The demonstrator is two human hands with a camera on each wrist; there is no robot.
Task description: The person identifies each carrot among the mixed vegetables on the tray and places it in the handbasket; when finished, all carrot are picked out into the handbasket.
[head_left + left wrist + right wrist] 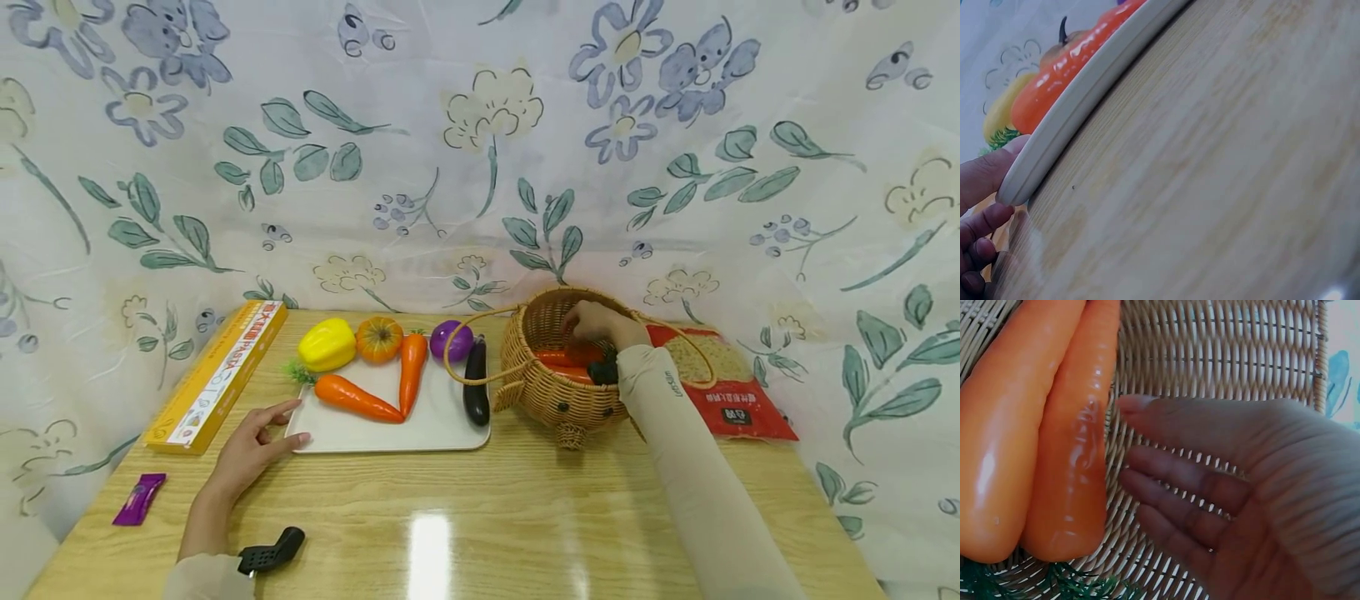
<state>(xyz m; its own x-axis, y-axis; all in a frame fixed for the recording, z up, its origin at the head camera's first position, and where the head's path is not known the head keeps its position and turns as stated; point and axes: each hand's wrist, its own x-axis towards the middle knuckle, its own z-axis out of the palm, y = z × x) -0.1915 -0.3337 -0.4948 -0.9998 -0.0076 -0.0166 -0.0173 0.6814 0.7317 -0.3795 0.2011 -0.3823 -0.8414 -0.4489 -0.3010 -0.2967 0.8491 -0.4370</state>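
Note:
My left hand point(257, 442) is at the near left corner of a white tray point(442, 437). The left wrist view has the thumb over the tray's rim and a finger beneath it, pinching the edge. On the tray lie two carrots point(358, 398), a yellow bell pepper point(327, 345), an orange pumpkin point(378, 339), a purple round vegetable point(452, 342) and an eggplant point(476, 383). Inside a wicker basket point(536, 396) reaches my right hand point(1210, 487), its fingers loosely bent and holding nothing. Two more carrots point(1072, 469) lie in the basket beside its fingertips.
A yellow pasta box point(217, 379) stands left of the tray, with a small purple packet point(139, 499) nearer the front. Behind the right arm lies a red bag of pasta point(720, 383). The basket's handle point(450, 350) leans over the tray's right end. A patterned cloth point(420, 208) hangs behind the table.

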